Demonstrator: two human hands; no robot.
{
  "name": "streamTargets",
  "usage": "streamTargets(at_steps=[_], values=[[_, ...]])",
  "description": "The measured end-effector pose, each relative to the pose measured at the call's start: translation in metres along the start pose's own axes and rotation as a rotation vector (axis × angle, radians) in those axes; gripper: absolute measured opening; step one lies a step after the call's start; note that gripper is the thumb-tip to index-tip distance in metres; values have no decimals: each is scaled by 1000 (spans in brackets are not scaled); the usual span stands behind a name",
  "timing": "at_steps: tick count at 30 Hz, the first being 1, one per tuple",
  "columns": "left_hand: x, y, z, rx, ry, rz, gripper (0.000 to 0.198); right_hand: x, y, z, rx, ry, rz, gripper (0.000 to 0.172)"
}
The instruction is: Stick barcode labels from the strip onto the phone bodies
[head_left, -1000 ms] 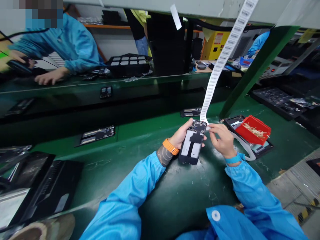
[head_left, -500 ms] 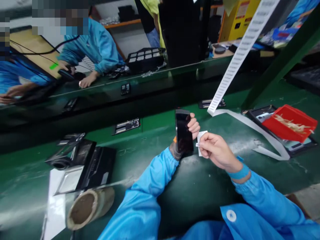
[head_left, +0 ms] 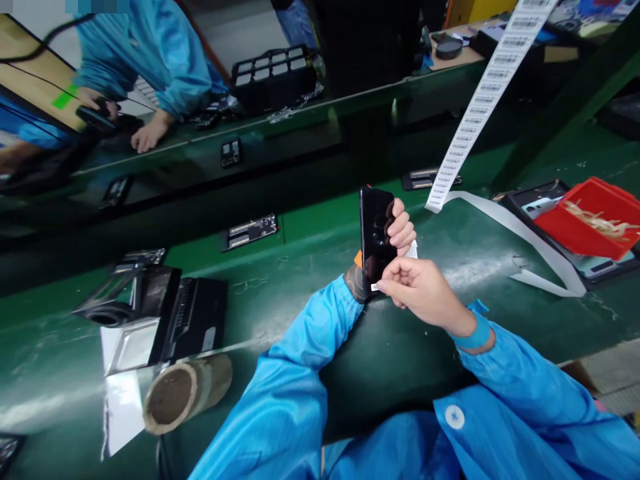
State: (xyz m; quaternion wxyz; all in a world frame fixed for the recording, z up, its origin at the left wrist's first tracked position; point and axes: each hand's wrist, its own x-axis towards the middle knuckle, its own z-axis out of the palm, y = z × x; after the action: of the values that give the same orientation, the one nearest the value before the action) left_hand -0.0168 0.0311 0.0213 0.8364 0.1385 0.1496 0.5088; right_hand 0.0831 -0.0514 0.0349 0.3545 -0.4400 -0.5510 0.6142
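My left hand point(head_left: 400, 230) grips a black phone point(head_left: 376, 237) upright above the green bench, its dark glossy side facing me, fingers wrapped round its right edge. My right hand point(head_left: 417, 290) is closed in a pinch on a small white label point(head_left: 411, 251), pressing its fingertips against the phone's lower edge. A long strip of barcode labels point(head_left: 480, 107) hangs down from the upper right, ending just right of the phone. Both my arms wear blue sleeves.
A red bin point(head_left: 590, 217) sits on a black tray at the right, with white backing tape point(head_left: 530, 243) trailing across the bench. A black device point(head_left: 165, 313) and a cardboard roll point(head_left: 185, 390) lie at the left. Phone frames point(head_left: 250, 231) ride the conveyor; another person's hand point(head_left: 147, 137) rests beyond.
The phone was turned from its open inner side to its dark side. My right hand came away from the strip with a label and has moved it against the phone's lower edge.
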Motion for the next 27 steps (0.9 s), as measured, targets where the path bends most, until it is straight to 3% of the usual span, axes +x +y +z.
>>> streamTargets(at_steps=[7, 10, 13, 15, 17, 20, 23, 25, 27], values=[[4, -3, 7, 21, 56, 29, 46, -1, 0, 5, -330, 147, -98, 24], [3, 4, 0, 13, 102, 87, 39, 9, 13, -16, -462, 268, -155, 30], [0, 31, -19, 17, 148, 165, 44, 27, 38, -56, -590, 443, -270, 19], [-5, 55, -34, 65, 220, 254, 50, 40, 54, -77, -697, 421, -357, 15], [-10, 78, -47, 131, 278, 353, 53, 51, 66, -87, -799, 329, -392, 27], [-17, 102, -51, 220, 392, 400, 55, 60, 70, -82, -898, 244, -324, 18], [-20, 105, -40, 272, 520, 376, 54, 57, 62, -73, -800, 211, -269, 3], [-21, 99, -30, 261, 457, 331, 57, 51, 54, -71, -648, 193, -259, 4], [-24, 89, -22, 239, 299, 234, 58, 44, 47, -71, -527, 193, -255, 6]])
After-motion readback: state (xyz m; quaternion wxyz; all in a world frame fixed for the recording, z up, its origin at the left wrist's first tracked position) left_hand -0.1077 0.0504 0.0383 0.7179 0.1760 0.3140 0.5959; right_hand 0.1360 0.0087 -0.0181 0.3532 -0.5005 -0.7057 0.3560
